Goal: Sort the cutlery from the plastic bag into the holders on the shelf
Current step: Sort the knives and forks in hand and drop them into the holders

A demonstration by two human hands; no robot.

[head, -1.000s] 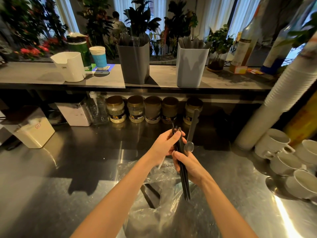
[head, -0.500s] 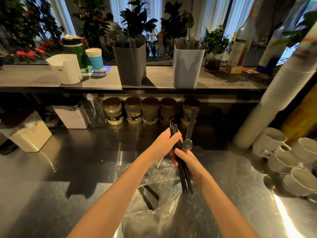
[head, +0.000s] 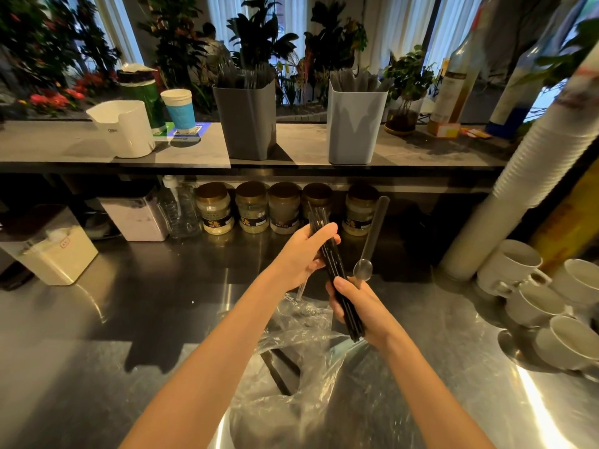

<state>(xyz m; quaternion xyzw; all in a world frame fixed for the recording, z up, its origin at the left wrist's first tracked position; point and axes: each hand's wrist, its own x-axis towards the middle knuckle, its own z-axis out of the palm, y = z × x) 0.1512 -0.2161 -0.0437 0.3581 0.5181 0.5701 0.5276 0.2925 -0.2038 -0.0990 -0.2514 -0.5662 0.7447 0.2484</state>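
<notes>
A bundle of black chopsticks (head: pixel 330 264) is held above the steel counter by both hands. My left hand (head: pixel 299 254) grips its upper part and my right hand (head: pixel 355 301) grips its lower part. A translucent plastic spoon (head: pixel 372 238) stands up from my right hand, bowl near the fingers, handle pointing up. The clear plastic bag (head: pixel 301 361) lies crumpled below my hands with dark cutlery inside. On the shelf stand a dark grey holder (head: pixel 246 124) with forks and a light grey holder (head: pixel 353 124) with spoon-like handles.
A white container (head: pixel 124 129), a green can and a blue paper cup (head: pixel 179 109) sit at the shelf's left. Several jars (head: pixel 251 209) line up under the shelf. A tall stack of white cups (head: pixel 525 186) leans at right beside white mugs (head: pixel 518 270). A white bin (head: pixel 48 251) stands left.
Both hands have risen slightly with the chopsticks and spoon; my left hand has slid higher along the bundle. The bag has not moved.
</notes>
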